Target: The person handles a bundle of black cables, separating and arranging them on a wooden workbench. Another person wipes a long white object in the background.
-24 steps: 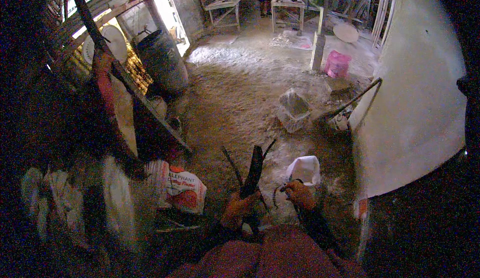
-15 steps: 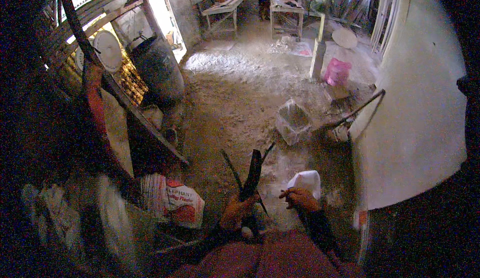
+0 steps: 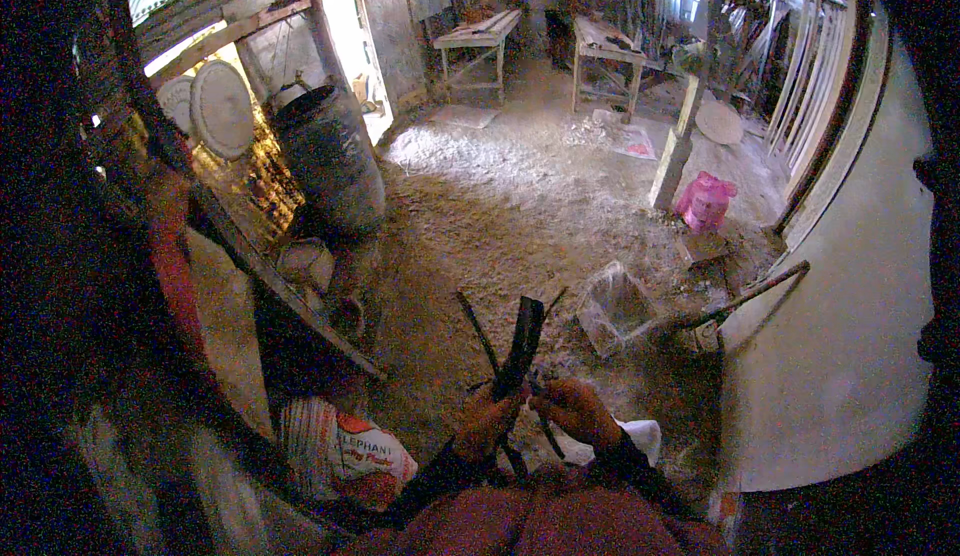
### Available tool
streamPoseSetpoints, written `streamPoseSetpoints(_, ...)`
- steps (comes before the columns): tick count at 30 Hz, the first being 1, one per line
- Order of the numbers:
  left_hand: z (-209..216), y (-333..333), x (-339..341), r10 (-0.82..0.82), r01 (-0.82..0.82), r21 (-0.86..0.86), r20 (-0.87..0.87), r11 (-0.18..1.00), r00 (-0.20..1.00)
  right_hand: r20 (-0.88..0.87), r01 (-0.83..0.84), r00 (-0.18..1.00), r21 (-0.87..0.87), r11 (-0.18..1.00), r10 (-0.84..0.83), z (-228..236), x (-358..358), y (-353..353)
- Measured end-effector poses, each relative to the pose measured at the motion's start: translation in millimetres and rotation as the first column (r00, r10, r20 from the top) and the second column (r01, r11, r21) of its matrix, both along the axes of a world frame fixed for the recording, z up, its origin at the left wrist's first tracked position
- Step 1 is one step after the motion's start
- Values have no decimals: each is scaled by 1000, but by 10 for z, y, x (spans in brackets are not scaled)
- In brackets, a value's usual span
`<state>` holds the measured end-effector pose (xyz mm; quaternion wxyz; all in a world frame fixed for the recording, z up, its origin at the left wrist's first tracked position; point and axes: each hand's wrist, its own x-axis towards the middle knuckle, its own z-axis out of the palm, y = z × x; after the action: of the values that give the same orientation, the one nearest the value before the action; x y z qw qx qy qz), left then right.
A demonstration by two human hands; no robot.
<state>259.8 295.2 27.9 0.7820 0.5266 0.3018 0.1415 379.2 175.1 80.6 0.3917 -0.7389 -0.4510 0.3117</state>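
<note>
My left hand (image 3: 487, 422) is closed round a bundle of dark strips (image 3: 522, 344). One piece is broad and flat and stands up from the fist. Thinner strips splay out on both sides, and some ends hang below the hands. My right hand (image 3: 578, 412) is up against the bundle, its fingers pinched at the thin strips just right of the left fist. Exactly which strip it grips is hard to make out in the dim light. Part of a white object (image 3: 640, 440) shows behind my right wrist.
A printed sack (image 3: 365, 466) lies at lower left, near a slanting beam (image 3: 290, 281). Ahead are a clear plastic-wrapped block (image 3: 612, 308), a pink bag (image 3: 706, 201), a post (image 3: 675, 156) and a dark drum (image 3: 335, 161). A pale panel (image 3: 840, 356) stands right. Another person (image 3: 563, 16) is by the far tables.
My right hand has moved left, from apart over the white object to the strips in my left hand. The view has shifted, showing more of the far end of the room.
</note>
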Motion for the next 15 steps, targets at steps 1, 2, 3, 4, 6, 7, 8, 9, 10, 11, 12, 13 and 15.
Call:
streamPoseSetpoints(1,-53,123,55,38,-36,-60,26,998,999,5,35,999,14,999,-35,-17,78,83)
streamPoseSetpoints(2,-92,227,117,88,-81,-126,51,989,995,12,69,998,35,997,-69,-27,186,155)
streamPoseSetpoints(3,-132,353,178,139,-121,-195,77,973,987,-112,162,982,91,983,-151,-45,291,206)
streamPoseSetpoints(4,-166,476,225,193,-162,-263,96,951,976,-238,256,946,131,958,-221,-58,376,248)
streamPoseSetpoints(6,-271,694,328,275,-219,-364,109,905,955,-426,386,851,112,916,-307,-120,579,328)
streamPoseSetpoints(7,-321,805,382,308,-239,-407,112,881,945,-480,417,810,67,907,-337,-147,696,362)
streamPoseSetpoints(8,-373,922,437,340,-259,-441,113,859,934,-532,441,764,19,897,-365,-185,818,394)
streamPoseSetpoints(9,-423,1035,526,379,-285,-460,127,841,916,-578,461,717,-26,887,-390,-228,961,453)
streamPoseSetpoints(10,-458,1167,611,420,-313,-466,143,827,896,-593,483,722,63,873,-356,-294,1064,550)
streamPoseSetpoints(11,-490,1296,749,479,-349,-473,185,809,858,-611,486,707,53,873,-356,-351,1193,663)
streamPoseSetpoints(12,-514,1423,888,532,-381,-481,228,790,815,-629,487,692,43,872,-355,-410,1332,758)
streamPoseSetpoints(13,-521,1552,1028,582,-413,-487,271,770,767,-647,489,676,36,871,-353,-461,1477,873)
streamPoseSetpoints(15,-495,1773,1246,512,-357,-424,339,832,789,-690,456,671,93,885,-273,-573,1785,1189)
